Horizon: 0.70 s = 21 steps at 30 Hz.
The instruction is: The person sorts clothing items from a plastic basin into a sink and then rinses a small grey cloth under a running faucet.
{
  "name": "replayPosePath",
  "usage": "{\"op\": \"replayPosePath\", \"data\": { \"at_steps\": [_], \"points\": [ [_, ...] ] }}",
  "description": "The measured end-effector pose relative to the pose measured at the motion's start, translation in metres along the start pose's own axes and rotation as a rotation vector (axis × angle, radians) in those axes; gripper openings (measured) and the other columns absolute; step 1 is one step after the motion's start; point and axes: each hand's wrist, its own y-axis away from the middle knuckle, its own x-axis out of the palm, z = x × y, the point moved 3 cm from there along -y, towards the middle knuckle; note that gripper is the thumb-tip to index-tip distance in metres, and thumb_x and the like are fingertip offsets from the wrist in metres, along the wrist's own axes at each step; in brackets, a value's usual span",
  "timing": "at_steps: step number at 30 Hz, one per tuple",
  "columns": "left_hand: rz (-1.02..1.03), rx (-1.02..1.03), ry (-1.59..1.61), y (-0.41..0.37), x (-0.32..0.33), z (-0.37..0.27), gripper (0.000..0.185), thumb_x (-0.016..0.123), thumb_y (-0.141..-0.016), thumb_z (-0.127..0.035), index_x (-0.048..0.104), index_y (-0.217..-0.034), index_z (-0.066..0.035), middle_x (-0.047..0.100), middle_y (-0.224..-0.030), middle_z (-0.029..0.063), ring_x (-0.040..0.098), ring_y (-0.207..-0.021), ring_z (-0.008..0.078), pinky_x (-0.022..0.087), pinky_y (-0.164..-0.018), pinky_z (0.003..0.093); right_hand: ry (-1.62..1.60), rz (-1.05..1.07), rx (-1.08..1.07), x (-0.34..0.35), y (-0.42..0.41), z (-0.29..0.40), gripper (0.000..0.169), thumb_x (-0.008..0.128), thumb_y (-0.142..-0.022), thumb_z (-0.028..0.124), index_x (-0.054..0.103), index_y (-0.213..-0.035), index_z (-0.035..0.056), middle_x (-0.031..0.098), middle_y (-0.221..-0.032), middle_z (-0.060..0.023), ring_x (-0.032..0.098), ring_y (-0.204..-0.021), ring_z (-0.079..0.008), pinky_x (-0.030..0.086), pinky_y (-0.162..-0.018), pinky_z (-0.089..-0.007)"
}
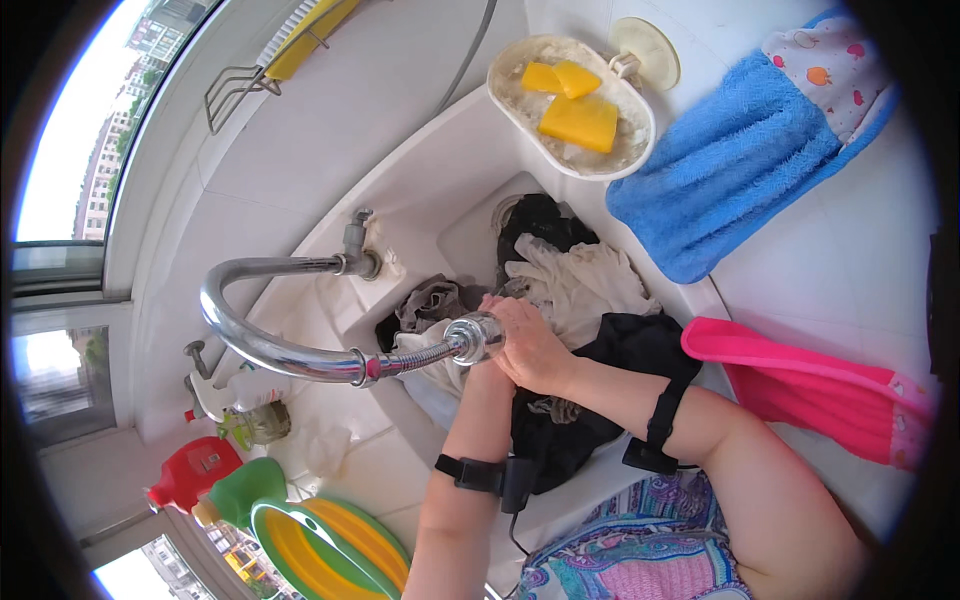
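Observation:
My right hand (531,346) is bent over my left hand (491,301) just beside the metal spray head of a curved chrome faucet (281,364). Most of my left hand is hidden behind the spray head and my right hand; whether either holds something cannot be seen. Below them a white sink (420,184) holds a heap of laundry: a cream-white cloth (592,281), black garments (637,345) and a grey-brown cloth (431,304). Both forearms wear black straps with small boxes.
A soap dish (637,154) with yellow soap pieces, a blue towel (720,165) and a pink towel (810,382) hang at the right. Along the left ledge are a spray bottle (255,388), a red bottle (196,469), a green bottle (247,491) and a yellow-green basin (330,547).

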Motion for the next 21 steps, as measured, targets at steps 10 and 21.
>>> {"op": "replayPosePath", "data": {
  "at_steps": [10, 21],
  "points": [
    [-0.497, -0.184, -0.438, -0.003, 0.089, 0.006, 0.056, 0.054, -0.095, -0.047, 0.042, -0.137, -0.013, 0.048, -0.137, 0.005, 0.046, -0.127, 0.0224, 0.038, -0.106, 0.0407, -0.837, -0.092, 0.824, 0.016, 0.0, -0.063, 0.023, 0.04, -0.1, 0.019, 0.052, -0.109, 0.0025, 0.059, -0.111, -0.0093, 0.052, -0.112, -0.0201, 0.038, -0.099, -0.0323],
    [-0.545, 0.119, -1.124, -0.008, 0.1, -0.016, 0.068, 0.066, -0.076, -0.001, 0.037, -0.138, -0.007, 0.049, -0.127, 0.0068, 0.049, -0.115, 0.0193, 0.04, -0.099, 0.0336, -1.057, 0.159, 0.958, 0.024, -0.011, -0.063, 0.049, 0.038, -0.102, 0.033, 0.038, -0.141, 0.0044, 0.06, -0.117, -0.008, 0.053, -0.114, -0.0174, 0.041, -0.098, -0.0317]
  ]
}}
